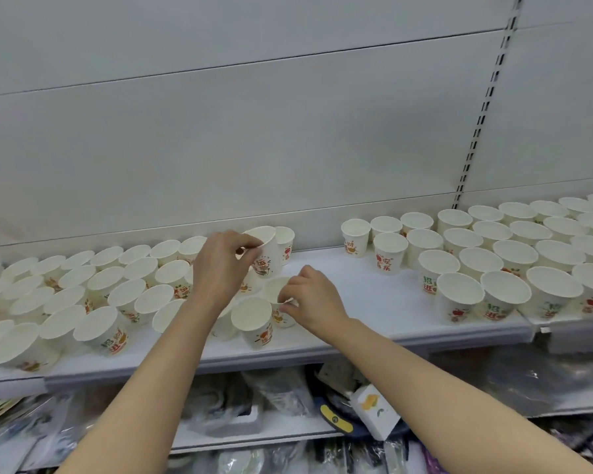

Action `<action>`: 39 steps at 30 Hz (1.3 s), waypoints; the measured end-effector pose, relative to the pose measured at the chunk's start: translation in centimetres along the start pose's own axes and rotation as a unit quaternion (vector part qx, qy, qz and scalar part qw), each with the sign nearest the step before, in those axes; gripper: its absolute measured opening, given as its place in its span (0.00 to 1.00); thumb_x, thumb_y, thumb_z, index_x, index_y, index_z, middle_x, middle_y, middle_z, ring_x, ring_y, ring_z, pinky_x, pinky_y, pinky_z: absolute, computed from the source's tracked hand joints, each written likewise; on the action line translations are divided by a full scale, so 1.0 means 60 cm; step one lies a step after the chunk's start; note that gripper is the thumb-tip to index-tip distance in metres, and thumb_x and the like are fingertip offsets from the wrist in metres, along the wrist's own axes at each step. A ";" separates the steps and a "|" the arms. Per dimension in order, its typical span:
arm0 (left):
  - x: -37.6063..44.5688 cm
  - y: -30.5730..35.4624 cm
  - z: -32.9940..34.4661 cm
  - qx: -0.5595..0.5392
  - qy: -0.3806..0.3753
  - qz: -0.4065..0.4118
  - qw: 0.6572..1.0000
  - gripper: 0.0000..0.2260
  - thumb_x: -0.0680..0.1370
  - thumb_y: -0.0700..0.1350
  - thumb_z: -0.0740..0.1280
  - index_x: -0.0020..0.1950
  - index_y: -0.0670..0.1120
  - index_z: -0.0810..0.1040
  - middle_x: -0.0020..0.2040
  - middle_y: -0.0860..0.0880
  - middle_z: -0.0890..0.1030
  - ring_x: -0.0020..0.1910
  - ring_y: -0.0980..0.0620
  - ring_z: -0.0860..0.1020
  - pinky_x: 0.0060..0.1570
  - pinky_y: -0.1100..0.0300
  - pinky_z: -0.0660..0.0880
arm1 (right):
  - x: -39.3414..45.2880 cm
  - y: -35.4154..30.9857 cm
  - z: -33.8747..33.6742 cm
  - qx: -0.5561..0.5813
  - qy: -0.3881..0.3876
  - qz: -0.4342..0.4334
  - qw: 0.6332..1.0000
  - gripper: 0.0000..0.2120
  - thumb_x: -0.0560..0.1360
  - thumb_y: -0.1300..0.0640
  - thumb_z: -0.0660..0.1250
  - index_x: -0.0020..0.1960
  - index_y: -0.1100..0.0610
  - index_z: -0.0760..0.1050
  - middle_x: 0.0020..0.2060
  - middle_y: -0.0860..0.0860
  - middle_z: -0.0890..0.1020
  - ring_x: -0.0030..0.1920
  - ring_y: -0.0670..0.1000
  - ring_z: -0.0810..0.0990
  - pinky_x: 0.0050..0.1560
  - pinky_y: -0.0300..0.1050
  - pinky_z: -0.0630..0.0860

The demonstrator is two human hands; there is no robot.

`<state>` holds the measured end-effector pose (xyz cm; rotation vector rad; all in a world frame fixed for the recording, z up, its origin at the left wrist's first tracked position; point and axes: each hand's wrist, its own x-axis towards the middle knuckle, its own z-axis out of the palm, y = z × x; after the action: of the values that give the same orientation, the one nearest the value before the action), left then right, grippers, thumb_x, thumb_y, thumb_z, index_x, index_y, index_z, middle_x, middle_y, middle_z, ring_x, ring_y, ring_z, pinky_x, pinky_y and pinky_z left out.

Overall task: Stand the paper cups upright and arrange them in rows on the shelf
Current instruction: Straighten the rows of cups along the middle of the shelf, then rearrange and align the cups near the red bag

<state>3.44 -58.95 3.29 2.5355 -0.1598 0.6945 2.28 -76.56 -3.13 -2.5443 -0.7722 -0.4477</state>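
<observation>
Head view | row-building step judged in hand | tilted cup (pixel 266 251) pinched at rim by left hand (pixel 220 265), above shelf (pixel 374 292) | another cup (pixel 277 295) pinched by right hand (pixel 314 299) (gap beside) | next: setting upright needed

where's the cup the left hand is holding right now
In the head view, the left hand holds a tilted paper cup near the shelf's back wall, centre-left, beside an upright cup and behind the right hand.
</observation>
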 end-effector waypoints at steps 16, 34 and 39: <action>-0.027 0.132 0.142 -0.007 -0.110 0.080 0.991 0.05 0.76 0.49 0.70 0.48 0.55 0.85 0.45 0.55 0.82 0.48 0.52 0.77 0.40 0.56 0.73 | -0.129 0.182 -0.152 -0.121 0.024 0.187 0.975 0.06 0.74 0.52 0.68 0.47 0.53 0.82 0.46 0.48 0.79 0.51 0.52 0.73 0.40 0.45 0.68; -0.015 0.125 0.195 0.068 -0.174 0.164 0.969 0.11 0.70 0.51 0.76 0.51 0.57 0.82 0.55 0.58 0.79 0.53 0.54 0.72 0.48 0.59 0.72 | -0.134 0.228 -0.153 -0.139 0.039 0.092 0.985 0.11 0.62 0.47 0.78 0.36 0.53 0.81 0.32 0.48 0.80 0.38 0.54 0.75 0.38 0.44 0.65; 0.013 0.150 0.218 0.094 -0.166 0.141 0.972 0.03 0.75 0.50 0.72 0.48 0.54 0.83 0.48 0.56 0.82 0.52 0.52 0.73 0.40 0.58 0.69 | -0.132 0.246 -0.156 -0.115 0.060 0.098 0.987 0.06 0.64 0.56 0.76 0.32 0.53 0.80 0.30 0.47 0.79 0.36 0.52 0.71 0.37 0.43 0.61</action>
<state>7.79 -73.26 -2.07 2.8288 -0.6042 0.3947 3.02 -95.72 -3.14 -2.7402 -0.4414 -0.6502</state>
